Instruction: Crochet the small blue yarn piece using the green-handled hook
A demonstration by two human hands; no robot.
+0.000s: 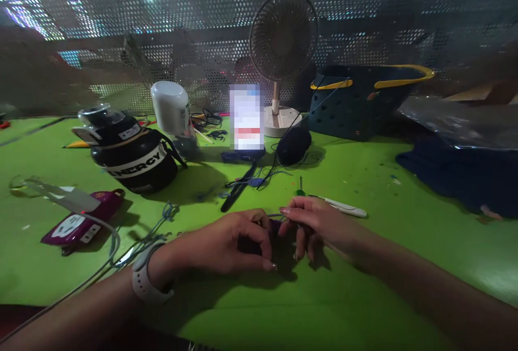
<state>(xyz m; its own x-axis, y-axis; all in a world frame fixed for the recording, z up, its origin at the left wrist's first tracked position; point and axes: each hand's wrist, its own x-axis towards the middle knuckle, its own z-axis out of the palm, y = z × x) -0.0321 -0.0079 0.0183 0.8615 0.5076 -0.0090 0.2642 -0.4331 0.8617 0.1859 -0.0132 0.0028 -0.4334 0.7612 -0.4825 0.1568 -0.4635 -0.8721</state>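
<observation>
A small purple piece of yarn work [275,225] sits between my two hands, mostly covered by fingers. My left hand [243,240] is closed on it, with the fingers curled and the thumb stretched beneath. From there a thin strand of yarn [275,215] runs to my right hand [313,224], whose thumb and forefinger are pinched together at it. A green-handled tool with a thin metal shaft [300,184] sticks out just beyond my right hand; whether the hand holds it is hidden. Close behind the right hand lies a white-handled tool [346,208].
Ahead on the green table [364,275] are a dark yarn ball [294,146], black scissors-like tool [238,189], lit phone [246,116] and fan [283,38]. A basket [343,108] stands right. Left are a black bottle [135,159], purple power strip [87,221] and cable [109,270].
</observation>
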